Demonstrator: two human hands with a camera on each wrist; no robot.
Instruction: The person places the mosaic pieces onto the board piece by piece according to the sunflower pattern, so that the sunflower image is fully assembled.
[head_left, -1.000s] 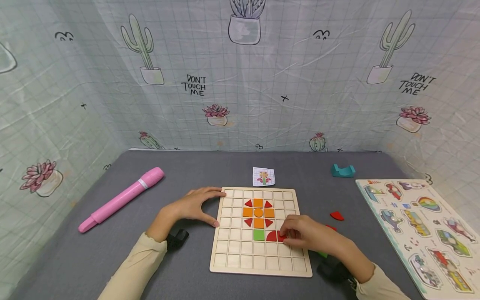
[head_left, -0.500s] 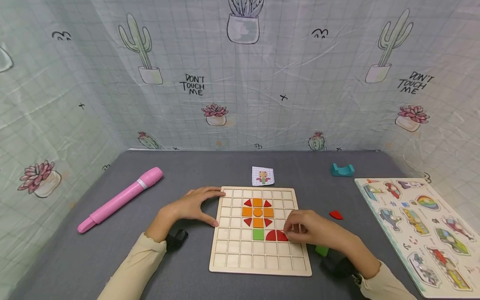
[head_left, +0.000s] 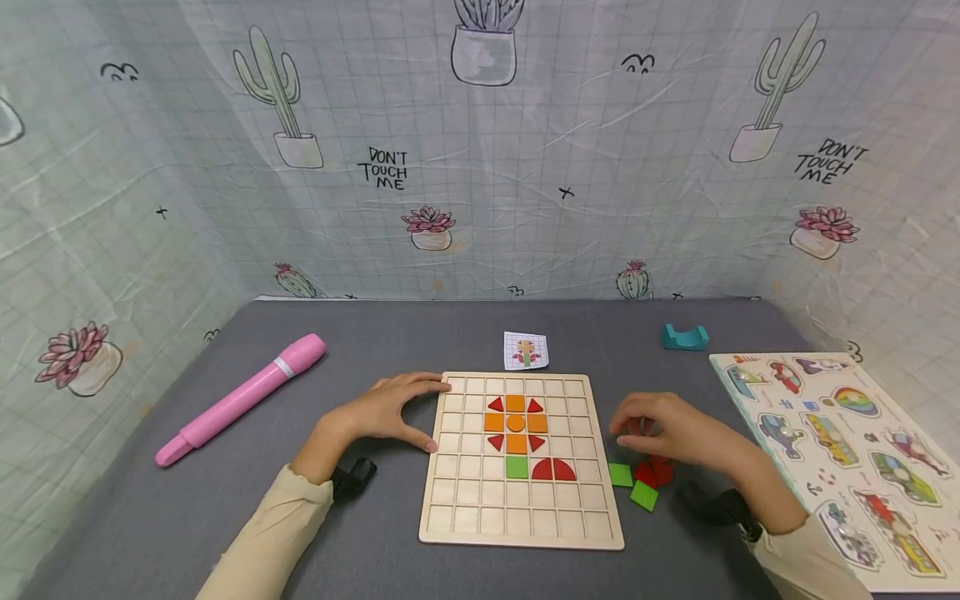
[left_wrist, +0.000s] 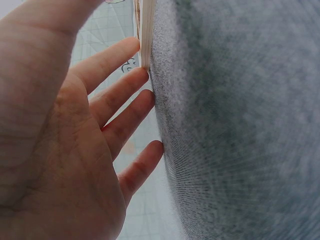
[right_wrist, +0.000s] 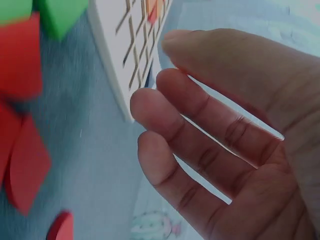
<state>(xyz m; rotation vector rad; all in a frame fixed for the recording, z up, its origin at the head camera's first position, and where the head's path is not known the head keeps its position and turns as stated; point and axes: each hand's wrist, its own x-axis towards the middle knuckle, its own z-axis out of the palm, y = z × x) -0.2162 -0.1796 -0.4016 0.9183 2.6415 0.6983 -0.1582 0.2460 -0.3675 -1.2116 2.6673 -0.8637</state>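
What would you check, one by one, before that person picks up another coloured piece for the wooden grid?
1. Board steadied: ok. The left hand rests against the left edge of the wooden grid board, fingers straight.
2. Right hand free: ok. The right hand hovers over the loose pieces with relaxed fingers and holds nothing, as the right wrist view shows.
3. Pieces within reach: ok. A green square, a second green piece and red pieces lie just right of the board.
4. Pattern card visible: ok. The small card lies uncovered behind the board.
5. Free cells left: ok. The rows below the red half-circles are bare.
6. Which piece the card calls for: cannot tell, too small.
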